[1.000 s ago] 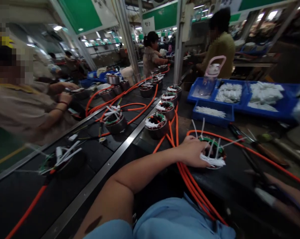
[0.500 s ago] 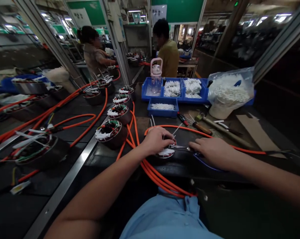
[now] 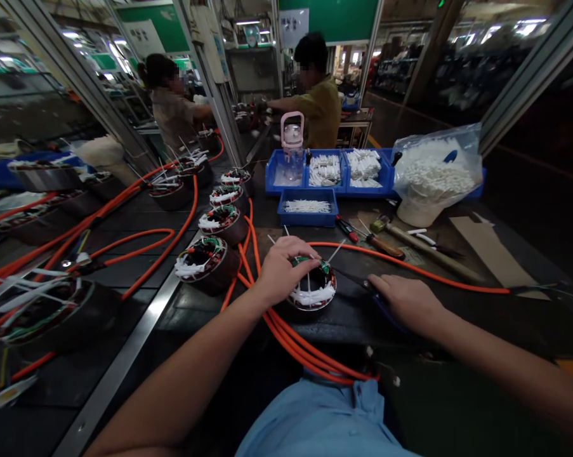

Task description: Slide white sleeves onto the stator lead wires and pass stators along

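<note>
A round wound motor part (image 3: 313,298), with white ties or sleeves and green and red wires around its rim, stands on the dark table in front of me. My left hand (image 3: 286,266) rests over its upper left rim, thumb and fingers pinched together near the green wires; what they pinch is too small to make out. To the right, my right hand (image 3: 407,301) is wrapped round scissors (image 3: 369,285) with dark blue handles. Their dark blades point left at the rim. Thin white strips stick up around the part.
Similar round parts (image 3: 210,260) line up at the left beside orange cables (image 3: 296,343). Blue bins (image 3: 308,216) of white pieces, a pink-handled bottle (image 3: 293,152), a bagged tub (image 3: 424,197) and hand tools (image 3: 386,247) lie beyond. Two people work further back.
My left hand has shifted slightly left and up, uncovering more of the part. The scissors have drawn back right from its middle. A person at the back has stretched out an arm.
</note>
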A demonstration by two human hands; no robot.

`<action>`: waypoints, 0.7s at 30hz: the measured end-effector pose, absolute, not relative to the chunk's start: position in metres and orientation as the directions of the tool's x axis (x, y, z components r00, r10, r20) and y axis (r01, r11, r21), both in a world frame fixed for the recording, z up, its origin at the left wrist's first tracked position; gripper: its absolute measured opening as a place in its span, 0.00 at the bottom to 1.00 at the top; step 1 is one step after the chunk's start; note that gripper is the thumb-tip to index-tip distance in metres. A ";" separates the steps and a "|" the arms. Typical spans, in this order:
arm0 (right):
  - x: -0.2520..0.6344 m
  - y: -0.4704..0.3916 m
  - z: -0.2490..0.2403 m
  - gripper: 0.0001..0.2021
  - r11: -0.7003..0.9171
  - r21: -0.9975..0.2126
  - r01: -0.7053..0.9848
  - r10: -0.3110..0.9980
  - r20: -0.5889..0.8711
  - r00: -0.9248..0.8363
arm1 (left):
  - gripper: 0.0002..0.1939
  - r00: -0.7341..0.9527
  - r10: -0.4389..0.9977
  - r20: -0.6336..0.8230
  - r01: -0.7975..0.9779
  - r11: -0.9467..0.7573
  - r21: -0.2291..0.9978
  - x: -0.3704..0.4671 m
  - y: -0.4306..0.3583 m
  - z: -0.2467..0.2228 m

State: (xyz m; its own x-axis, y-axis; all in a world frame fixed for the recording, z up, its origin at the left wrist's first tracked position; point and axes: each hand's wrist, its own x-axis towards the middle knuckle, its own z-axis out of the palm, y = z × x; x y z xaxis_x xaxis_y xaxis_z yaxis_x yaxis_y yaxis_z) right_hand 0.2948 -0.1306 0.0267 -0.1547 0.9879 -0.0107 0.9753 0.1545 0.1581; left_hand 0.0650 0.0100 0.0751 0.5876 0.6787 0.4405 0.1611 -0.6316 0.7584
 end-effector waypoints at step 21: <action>0.290 -0.097 0.027 0.18 0.084 0.071 0.994 0.990 0.108 -0.092 | 0.25 0.376 0.858 0.350 0.363 -0.484 0.796 0.044 0.041 0.085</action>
